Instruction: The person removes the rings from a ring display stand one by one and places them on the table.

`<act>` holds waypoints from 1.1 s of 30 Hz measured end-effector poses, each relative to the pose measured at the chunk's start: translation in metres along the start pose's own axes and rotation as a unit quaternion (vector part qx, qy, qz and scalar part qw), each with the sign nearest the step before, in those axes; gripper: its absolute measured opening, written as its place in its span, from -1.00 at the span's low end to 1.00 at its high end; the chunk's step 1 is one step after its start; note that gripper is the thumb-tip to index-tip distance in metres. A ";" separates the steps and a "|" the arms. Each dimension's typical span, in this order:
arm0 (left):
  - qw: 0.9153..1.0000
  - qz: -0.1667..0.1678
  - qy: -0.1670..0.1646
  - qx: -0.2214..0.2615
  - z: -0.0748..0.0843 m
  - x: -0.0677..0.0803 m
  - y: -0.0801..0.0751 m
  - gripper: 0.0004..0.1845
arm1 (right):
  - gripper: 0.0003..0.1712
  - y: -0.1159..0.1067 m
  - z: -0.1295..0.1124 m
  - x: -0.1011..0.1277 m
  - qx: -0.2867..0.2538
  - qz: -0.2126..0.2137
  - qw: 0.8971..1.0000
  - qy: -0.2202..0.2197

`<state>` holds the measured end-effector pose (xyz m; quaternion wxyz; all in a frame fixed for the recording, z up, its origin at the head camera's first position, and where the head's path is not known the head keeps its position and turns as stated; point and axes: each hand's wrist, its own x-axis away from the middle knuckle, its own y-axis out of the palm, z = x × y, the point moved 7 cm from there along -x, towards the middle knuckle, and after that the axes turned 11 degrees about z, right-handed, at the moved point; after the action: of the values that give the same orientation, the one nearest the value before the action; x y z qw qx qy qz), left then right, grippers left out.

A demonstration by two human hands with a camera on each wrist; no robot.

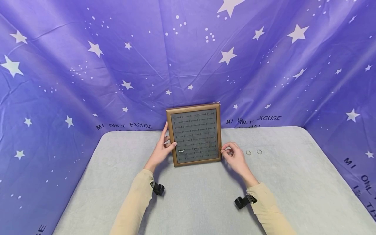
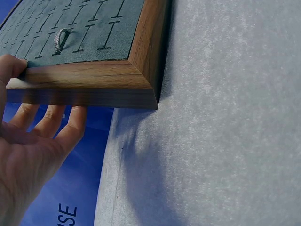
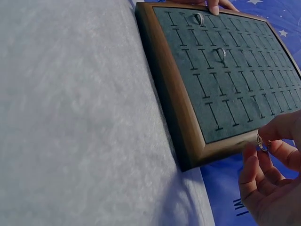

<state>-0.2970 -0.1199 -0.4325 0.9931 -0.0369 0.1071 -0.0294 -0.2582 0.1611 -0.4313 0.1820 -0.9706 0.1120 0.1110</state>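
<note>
Sleeved forearms reach from the near table edge toward a wooden ring display tray point(image 1: 195, 109). Left hand point(image 1: 161, 150) grips the tray's left frame edge, thumb on top, fingers underneath. Right hand point(image 1: 233, 155) pinches a small gold ring point(image 3: 261, 143) between thumb and fingertip, just beside the tray's right frame edge. Slotted grey pad point(image 3: 235, 70) lies to the left of this ring; slot rows run across the tray. Two rings point(image 3: 220, 53) already sit in slots. Two loose rings point(image 1: 254, 152) lie on the grey table point(image 1: 293, 182), right of the right hand.
</note>
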 end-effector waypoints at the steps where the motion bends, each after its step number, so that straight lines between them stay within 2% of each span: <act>1: 1.000 -0.001 -0.001 0.001 0.000 0.000 0.000 -0.05 | -0.93 -0.001 -0.002 0.001 0.000 -0.002 1.000 0.000; 3: 1.000 -0.002 -0.001 0.002 0.000 0.000 0.000 -0.06 | -0.92 -0.003 0.001 0.002 -0.002 -0.003 1.000 0.005; 11: 1.000 -0.004 -0.002 0.003 0.000 0.000 0.000 -0.06 | -0.93 -0.010 0.045 -0.003 0.006 0.002 1.000 0.010; 13: 1.000 -0.007 -0.001 0.007 0.000 0.001 0.000 -0.06 | -0.93 -0.015 0.038 -0.001 0.007 0.003 1.000 0.006; 17: 1.000 -0.011 0.004 0.011 0.000 0.001 0.000 -0.06 | -0.93 -0.023 0.041 -0.001 0.017 0.010 1.000 0.008; 21: 1.000 -0.011 0.008 0.011 0.000 0.000 0.001 -0.06 | -0.94 -0.030 0.056 -0.003 0.027 0.020 0.999 -0.003; 33: 1.000 -0.007 0.015 0.015 0.000 -0.001 0.001 -0.07 | -0.91 -0.053 0.067 -0.001 0.044 0.027 0.999 0.000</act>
<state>-0.2979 -0.1192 -0.4329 0.9916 -0.0221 0.1216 -0.0384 -0.2568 0.2349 -0.4743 0.2212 -0.9584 0.1427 0.1106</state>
